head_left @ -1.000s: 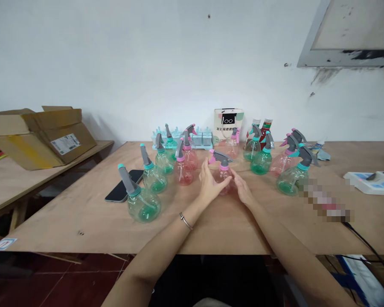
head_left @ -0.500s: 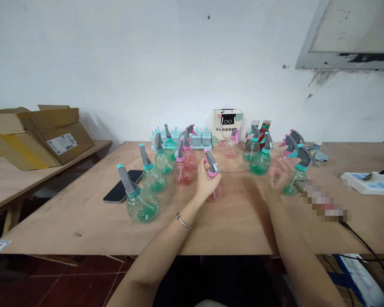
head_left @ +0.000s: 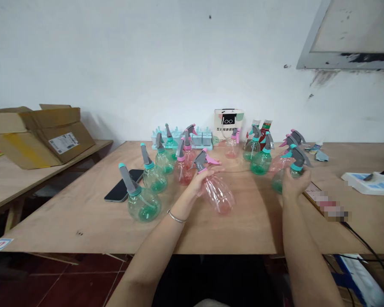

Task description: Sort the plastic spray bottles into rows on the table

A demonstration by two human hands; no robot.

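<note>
My left hand (head_left: 201,178) grips the neck of a pink spray bottle (head_left: 218,195), which is lifted and tilted with its round body toward me and its grey-and-pink trigger head pointing left. My right hand (head_left: 293,184) is wrapped round a green spray bottle (head_left: 280,181) with a teal collar that stands on the wooden table (head_left: 230,230) to the right. Several more green and pink spray bottles stand in clusters behind and to the left, the nearest a green one (head_left: 141,202).
A black phone (head_left: 121,191) lies at the left by the bottles. A small printed box (head_left: 228,124) and a pale blue tray (head_left: 198,140) stand by the wall. At the right lie a white device (head_left: 369,182) and a cable (head_left: 368,245). A cardboard box (head_left: 40,134) sits on the side table.
My left hand has lifted the pink bottle off the table and tipped it over toward me. My right hand moved right and closed on the green bottle.
</note>
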